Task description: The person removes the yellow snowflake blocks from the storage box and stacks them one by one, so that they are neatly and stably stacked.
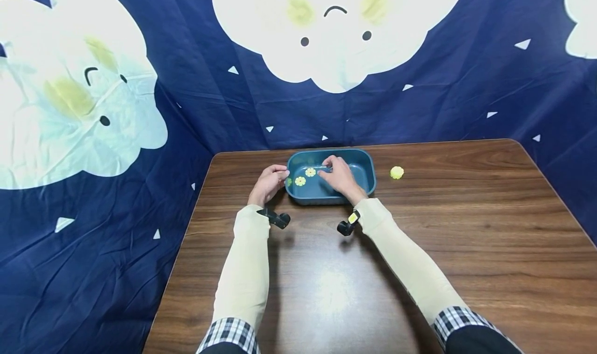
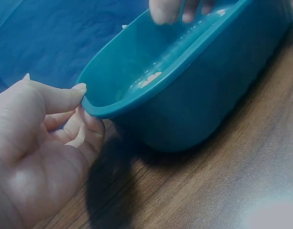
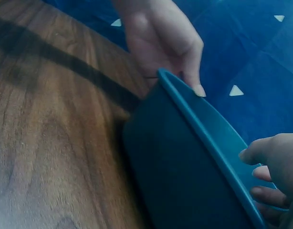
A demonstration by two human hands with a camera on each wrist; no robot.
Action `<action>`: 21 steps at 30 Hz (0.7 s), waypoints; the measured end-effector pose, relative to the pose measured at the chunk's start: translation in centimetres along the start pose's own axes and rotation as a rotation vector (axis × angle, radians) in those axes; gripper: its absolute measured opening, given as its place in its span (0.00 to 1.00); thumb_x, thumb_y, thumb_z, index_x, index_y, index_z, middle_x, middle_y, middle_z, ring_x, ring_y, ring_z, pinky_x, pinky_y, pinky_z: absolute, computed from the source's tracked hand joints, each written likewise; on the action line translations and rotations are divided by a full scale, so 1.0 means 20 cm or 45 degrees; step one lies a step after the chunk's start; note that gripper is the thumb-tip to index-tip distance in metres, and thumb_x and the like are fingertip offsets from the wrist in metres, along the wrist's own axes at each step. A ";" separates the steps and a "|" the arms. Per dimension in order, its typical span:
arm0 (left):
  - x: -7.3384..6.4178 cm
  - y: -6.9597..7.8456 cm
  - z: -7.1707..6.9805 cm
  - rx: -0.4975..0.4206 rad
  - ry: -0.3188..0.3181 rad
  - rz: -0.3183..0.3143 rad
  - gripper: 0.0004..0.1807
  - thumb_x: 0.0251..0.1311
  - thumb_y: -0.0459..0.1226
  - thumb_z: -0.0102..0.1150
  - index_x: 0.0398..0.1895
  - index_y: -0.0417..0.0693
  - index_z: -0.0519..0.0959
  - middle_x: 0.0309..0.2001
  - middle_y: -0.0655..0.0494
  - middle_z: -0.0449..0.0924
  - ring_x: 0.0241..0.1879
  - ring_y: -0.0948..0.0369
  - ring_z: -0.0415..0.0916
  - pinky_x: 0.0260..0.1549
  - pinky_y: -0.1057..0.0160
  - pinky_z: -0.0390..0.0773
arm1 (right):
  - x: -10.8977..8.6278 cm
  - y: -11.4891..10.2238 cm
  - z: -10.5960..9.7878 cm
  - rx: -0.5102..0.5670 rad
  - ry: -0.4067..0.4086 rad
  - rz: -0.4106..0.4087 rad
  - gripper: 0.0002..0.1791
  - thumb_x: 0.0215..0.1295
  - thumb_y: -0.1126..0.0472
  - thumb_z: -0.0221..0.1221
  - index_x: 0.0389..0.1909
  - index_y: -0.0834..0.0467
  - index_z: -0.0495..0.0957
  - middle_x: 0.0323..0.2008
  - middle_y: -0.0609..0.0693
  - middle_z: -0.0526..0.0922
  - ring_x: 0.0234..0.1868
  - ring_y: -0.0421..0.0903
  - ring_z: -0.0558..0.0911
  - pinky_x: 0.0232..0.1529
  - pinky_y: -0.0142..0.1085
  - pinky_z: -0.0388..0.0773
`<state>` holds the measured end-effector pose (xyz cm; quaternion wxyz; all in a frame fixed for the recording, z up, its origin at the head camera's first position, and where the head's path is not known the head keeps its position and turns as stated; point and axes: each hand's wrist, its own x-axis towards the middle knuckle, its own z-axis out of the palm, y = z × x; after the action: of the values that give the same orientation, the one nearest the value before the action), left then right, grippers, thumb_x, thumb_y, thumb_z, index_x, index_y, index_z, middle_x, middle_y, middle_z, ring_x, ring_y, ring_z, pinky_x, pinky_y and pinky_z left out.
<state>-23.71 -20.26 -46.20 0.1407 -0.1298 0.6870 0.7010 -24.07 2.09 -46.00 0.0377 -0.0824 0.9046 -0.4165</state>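
Note:
A teal rectangular tub (image 1: 326,200) with rounded corners stands near the back of the wooden table. Its left rim is pinched between the thumb and fingers of my left hand (image 1: 270,182); the left wrist view shows the thumb on top of the rim (image 2: 91,109). Over the tub's inside hovers my right hand (image 1: 342,177), thumb and fingers apart, with nothing visible between them. Pale yellow flower-shaped pieces (image 1: 300,180) lie on the tub floor toward the left, and a greenish spot (image 1: 289,181) shows by the left wall. The right hand hides part of the floor.
One yellow-green flower-shaped piece (image 1: 397,172) lies on the table to the right of the tub. Behind the table hangs a dark blue cloth (image 1: 298,115) with white clouds and small triangles. The wooden table (image 1: 466,214) extends to the right and toward me.

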 end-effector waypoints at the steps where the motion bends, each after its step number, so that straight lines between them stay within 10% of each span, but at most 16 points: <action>1: 0.00 0.00 0.00 -0.002 0.001 -0.001 0.11 0.67 0.29 0.49 0.50 0.40 0.66 0.45 0.47 0.70 0.35 0.63 0.68 0.33 0.71 0.71 | 0.00 -0.01 0.01 -0.016 -0.021 0.003 0.17 0.63 0.52 0.61 0.49 0.56 0.73 0.50 0.55 0.74 0.50 0.52 0.74 0.54 0.46 0.70; 21: -0.01 0.01 0.00 0.002 0.006 -0.009 0.08 0.67 0.29 0.50 0.47 0.43 0.67 0.46 0.46 0.71 0.39 0.60 0.68 0.36 0.69 0.71 | 0.07 -0.09 0.19 -0.504 -0.203 -0.124 0.17 0.63 0.50 0.60 0.51 0.48 0.76 0.53 0.57 0.67 0.52 0.56 0.66 0.55 0.47 0.66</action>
<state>-23.63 -20.24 -46.04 0.1414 -0.1338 0.6875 0.6996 -24.73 -2.13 -47.08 0.0721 -0.1646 0.9578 -0.2243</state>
